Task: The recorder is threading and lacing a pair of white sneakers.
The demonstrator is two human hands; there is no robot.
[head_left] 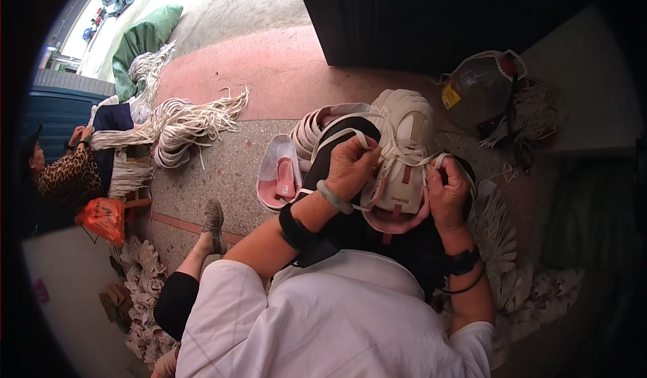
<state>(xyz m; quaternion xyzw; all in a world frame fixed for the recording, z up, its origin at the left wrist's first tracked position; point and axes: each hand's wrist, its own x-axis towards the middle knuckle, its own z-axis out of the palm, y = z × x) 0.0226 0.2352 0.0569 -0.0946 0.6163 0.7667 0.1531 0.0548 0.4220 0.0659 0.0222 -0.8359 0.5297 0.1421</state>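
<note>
A cream shoe upper [397,201] with a pink lining and a reddish strip down its middle lies across my dark-clad lap. White shoelaces [403,154] cross it in a loose tangle. Closed around a lace at its left side is my left hand [353,168], and a loop of lace rises behind the fingers. My right hand [447,193] pinches another stretch of lace between thumb and fingers on the right side. More pale uppers [397,103] are stacked just beyond. To the left a white upper with a pink inside [268,188] rests beside my knee.
Bundles of white laces [176,132] lie to the left, near a seated person in a leopard-print top [62,176]. An orange bag [103,221] is beside them. A clear plastic jug [475,88] stands at the far right. Piles of uppers [495,243] flank me.
</note>
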